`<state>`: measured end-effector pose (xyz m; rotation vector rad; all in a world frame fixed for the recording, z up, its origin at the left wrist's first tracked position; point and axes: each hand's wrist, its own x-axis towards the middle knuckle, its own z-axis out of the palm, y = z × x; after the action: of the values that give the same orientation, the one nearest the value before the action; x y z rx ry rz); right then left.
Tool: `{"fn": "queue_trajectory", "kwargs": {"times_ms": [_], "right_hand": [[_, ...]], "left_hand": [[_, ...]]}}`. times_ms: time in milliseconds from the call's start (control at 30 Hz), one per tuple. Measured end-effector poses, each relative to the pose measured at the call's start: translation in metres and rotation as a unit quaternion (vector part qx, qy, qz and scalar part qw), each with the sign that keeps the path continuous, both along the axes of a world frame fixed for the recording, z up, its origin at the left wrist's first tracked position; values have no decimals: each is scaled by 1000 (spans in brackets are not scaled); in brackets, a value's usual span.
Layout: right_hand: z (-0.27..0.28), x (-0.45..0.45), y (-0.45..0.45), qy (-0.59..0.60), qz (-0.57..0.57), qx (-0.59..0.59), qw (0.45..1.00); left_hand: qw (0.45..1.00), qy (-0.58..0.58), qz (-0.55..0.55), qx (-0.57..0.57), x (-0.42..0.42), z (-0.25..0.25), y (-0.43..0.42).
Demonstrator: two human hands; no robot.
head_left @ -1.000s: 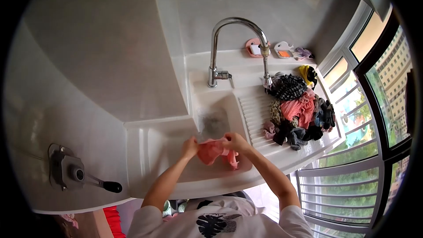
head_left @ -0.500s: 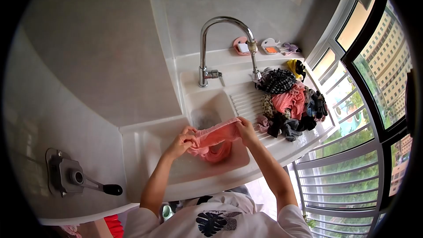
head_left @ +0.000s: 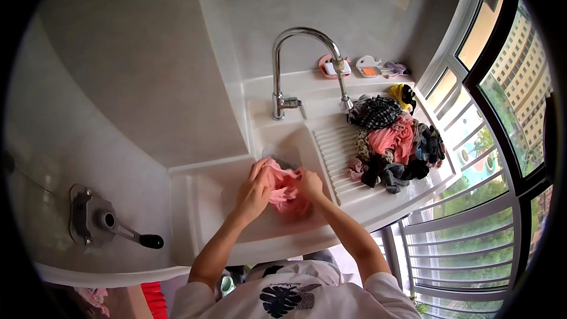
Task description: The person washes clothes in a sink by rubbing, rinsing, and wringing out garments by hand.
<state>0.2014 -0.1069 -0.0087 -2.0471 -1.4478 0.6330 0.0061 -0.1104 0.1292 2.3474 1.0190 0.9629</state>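
A wet-looking pink garment hangs bunched over the white sink basin. My left hand grips its left side, fingers folded round the cloth. On the other side, my right hand is closed on the garment's right edge. The cloth sags between both hands, its lower part down in the basin. Whether the garment touches the basin floor, I cannot tell. Behind it rises the chrome faucet, its spout ending over the ribbed washboard to the right.
A heap of mixed clothes lies on the washboard side. Along the back ledge sit a pink soap dish with white soap, and a white dish with orange soap. A grey crank fixture juts from the left wall. Barred windows line the right.
My hands have come closer together and the garment, stretched wide along its waistband before, is now gathered into a bunch. The view has shifted slightly.
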Motion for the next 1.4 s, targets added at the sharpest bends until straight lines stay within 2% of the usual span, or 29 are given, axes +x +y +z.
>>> {"fn": "queue_trajectory", "kwargs": {"times_ms": [33,67,133,167,200,233,267,300,333,400,433,567,633,733,800,933,967,1033,1100,1167,1233,1267,1300,1333,1367,1400], "right_hand": [[0,-6,-2,-4,38,-29,999],[-5,-10,-5,-2,39,-25,999],[-14,-15,-10,13,62,-26,998],[-14,-5,-13,125,54,-58,989],[-35,5,-5,71,16,-27,997],[-38,17,-2,332,-66,-20,941],[-36,26,5,568,-142,-13,810],[-15,31,11,596,-118,44,793],[20,32,10,622,-95,98,771],[87,31,9,564,-104,84,814],[111,32,10,532,-75,128,834],[214,28,-2,442,21,254,860],[252,30,-10,409,39,299,861],[286,40,-18,382,69,336,858],[307,35,-26,389,24,350,852],[307,48,-27,377,57,376,844],[306,42,-27,381,23,378,844],[286,43,-19,341,32,306,888],[246,45,-6,288,46,223,930],[176,43,10,254,45,144,955],[88,33,18,227,53,70,970],[51,20,11,200,71,48,976],[43,-2,-3,184,87,-35,978],[14,-20,-10,195,146,-64,968],[-31,-37,-18,250,232,-120,932],[-35,-57,-26,257,343,-131,894]], "left_hand": [[998,-28,10,58,-1,5,3],[998,-27,12,61,-6,7,7],[993,-36,109,16,-24,4,17],[989,-39,140,-13,-34,-1,20],[989,-39,144,-10,-45,-13,25],[987,3,161,20,-55,-28,28],[982,45,178,52,-62,-35,27],[983,47,180,-9,-60,-29,17],[982,45,183,-7,-60,-20,13],[977,15,204,67,-59,-3,11],[965,-16,211,155,-61,5,16],[960,-108,210,148,-57,83,6],[939,-165,203,224,-54,109,3],[925,-179,188,276,-56,134,2],[930,-176,201,253,-54,146,-6],[927,-211,169,261,-53,147,-5],[935,-215,157,233,-52,144,-4],[943,-215,150,203,-53,131,-2],[978,-158,133,22,-57,95,4],[991,-78,106,-10,-62,14,18],[993,73,57,-67,-75,-57,17],[993,75,59,-72,-82,-91,18],[984,105,68,-126,-89,-122,18],[972,134,75,-178,-96,-151,21],[968,165,85,-169,-107,-179,25],[967,166,85,-174,-109,-176,26]]}}
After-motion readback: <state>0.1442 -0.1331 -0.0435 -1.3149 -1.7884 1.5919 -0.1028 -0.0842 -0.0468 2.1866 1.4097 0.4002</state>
